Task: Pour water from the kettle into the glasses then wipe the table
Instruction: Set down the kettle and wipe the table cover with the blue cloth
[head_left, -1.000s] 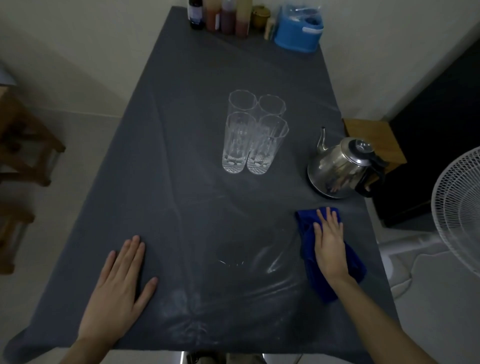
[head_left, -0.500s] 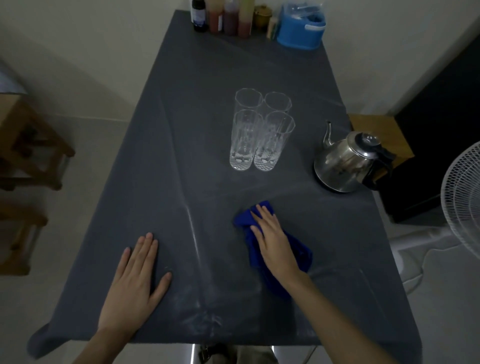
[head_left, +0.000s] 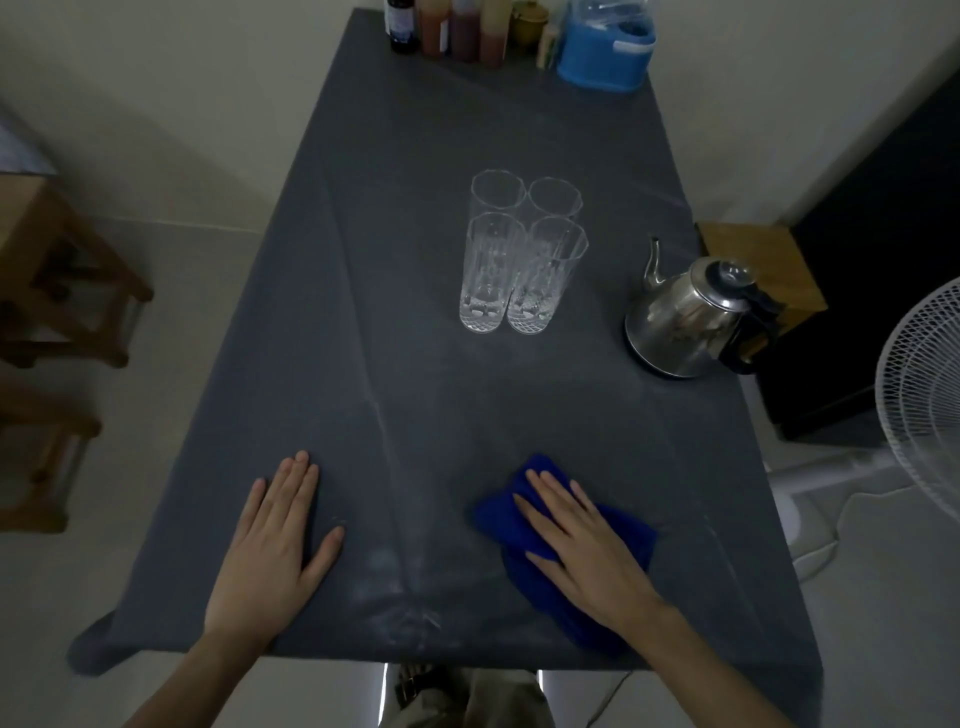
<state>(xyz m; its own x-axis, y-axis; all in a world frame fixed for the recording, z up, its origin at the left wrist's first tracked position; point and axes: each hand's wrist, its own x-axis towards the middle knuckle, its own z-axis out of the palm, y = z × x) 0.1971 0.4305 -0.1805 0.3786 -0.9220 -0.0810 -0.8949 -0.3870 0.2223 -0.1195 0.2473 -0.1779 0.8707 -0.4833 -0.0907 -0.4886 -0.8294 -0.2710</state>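
Observation:
A blue cloth (head_left: 626, 540) lies on the grey-covered table (head_left: 415, 156) near its front edge. My right hand (head_left: 582, 545) presses flat on top of the cloth, fingers spread. My left hand (head_left: 275, 540) rests flat on the tablecloth at the front left, holding nothing. Several tall clear glasses (head_left: 522, 254) stand clustered at the table's middle. A steel kettle (head_left: 685, 317) with a black handle stands at the right edge, its spout towards the glasses. Faint wet streaks shine on the cloth between my hands.
Several bottles (head_left: 447, 26) and a blue plastic container (head_left: 605, 49) line the far edge. A white fan (head_left: 924, 395) stands at the right, a wooden stool (head_left: 763, 260) behind the kettle, and wooden furniture (head_left: 57, 280) on the left.
My right hand has slid the blue cloth from the right edge below the kettle leftwards and towards me. My left hand has stayed flat in place.

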